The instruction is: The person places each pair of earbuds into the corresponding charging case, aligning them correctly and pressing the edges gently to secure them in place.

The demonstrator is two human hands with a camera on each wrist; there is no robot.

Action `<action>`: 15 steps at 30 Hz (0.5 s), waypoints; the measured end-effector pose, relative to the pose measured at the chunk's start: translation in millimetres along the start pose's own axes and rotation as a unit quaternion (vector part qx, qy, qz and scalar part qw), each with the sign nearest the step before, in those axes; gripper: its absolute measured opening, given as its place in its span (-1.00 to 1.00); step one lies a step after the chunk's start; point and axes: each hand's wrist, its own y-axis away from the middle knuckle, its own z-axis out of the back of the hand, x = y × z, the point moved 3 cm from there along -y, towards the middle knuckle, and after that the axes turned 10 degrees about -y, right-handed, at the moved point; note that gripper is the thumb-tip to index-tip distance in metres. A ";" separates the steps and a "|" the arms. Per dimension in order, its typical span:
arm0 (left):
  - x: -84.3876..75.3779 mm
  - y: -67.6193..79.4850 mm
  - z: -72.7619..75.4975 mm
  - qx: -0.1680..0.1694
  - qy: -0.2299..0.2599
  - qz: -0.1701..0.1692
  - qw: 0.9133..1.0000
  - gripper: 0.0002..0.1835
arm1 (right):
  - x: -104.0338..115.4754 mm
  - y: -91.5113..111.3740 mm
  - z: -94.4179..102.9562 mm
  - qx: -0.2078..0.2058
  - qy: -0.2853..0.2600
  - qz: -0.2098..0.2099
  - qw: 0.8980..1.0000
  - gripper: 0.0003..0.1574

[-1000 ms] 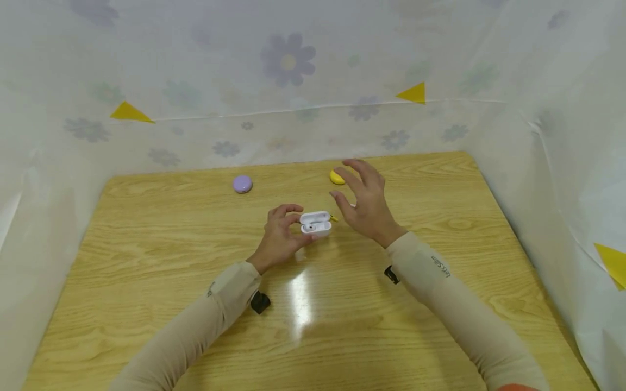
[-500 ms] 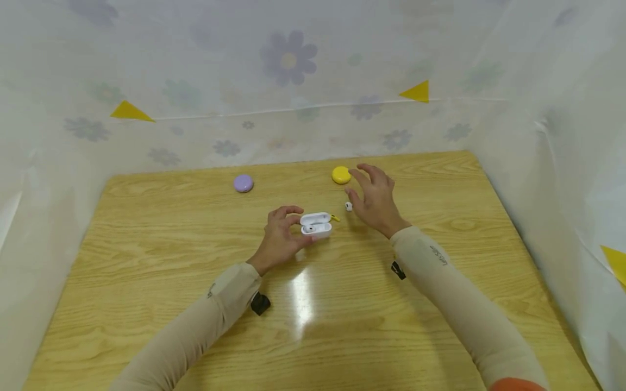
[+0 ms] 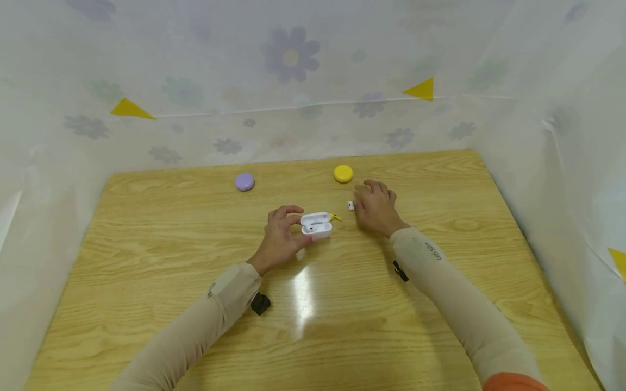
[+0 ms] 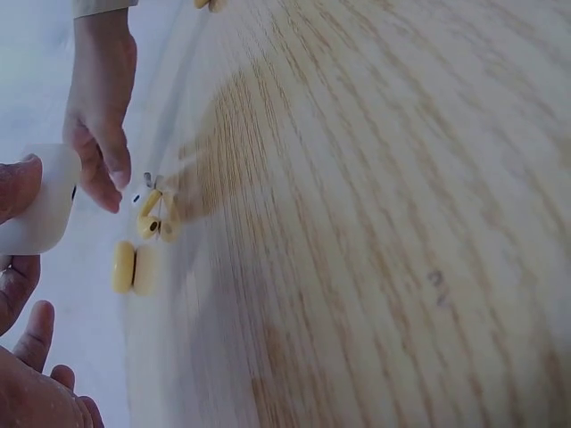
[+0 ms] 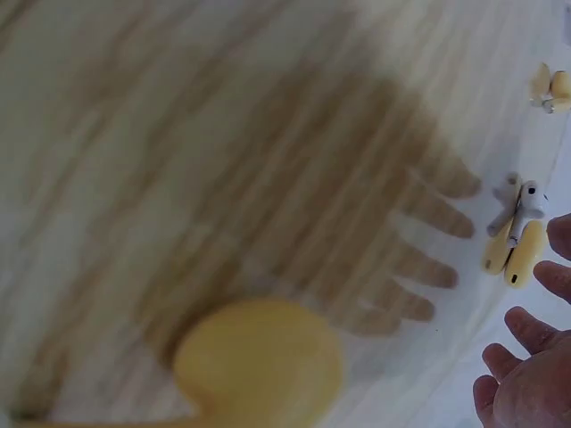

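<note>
While the left hand (image 3: 280, 239) grips a white case (image 3: 321, 233) between thumb and fingers, the case's lid (image 3: 317, 218) stands open, tipped back, and one white earbud (image 3: 309, 229) sits in the left well. Over the table (image 3: 195, 228), to the right of that case, the right hand (image 3: 379, 209) has its fingers loosely bent around nothing; just beside them, on the wood, lies a second white earbud (image 3: 350, 206), though I cannot tell whether a fingertip touches it. Between this earbud and the white case lies a yellow earbud (image 3: 337, 217), close to the lid's end. Farther back rest a rounded yellow case (image 3: 343, 174) and, well apart to its left, a rounded purple case (image 3: 244, 182); both look closed, so their insides are hidden. Large in the right wrist view is a blurred yellow object (image 5: 259, 366), cut off by the edge.
</note>
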 end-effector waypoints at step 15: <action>0.8 -0.1 0.1 -0.001 -0.001 0.000 1.000 -0.63 | -3.1 -3.7 -8.1 0.019 -0.001 0.014 1.000 -0.71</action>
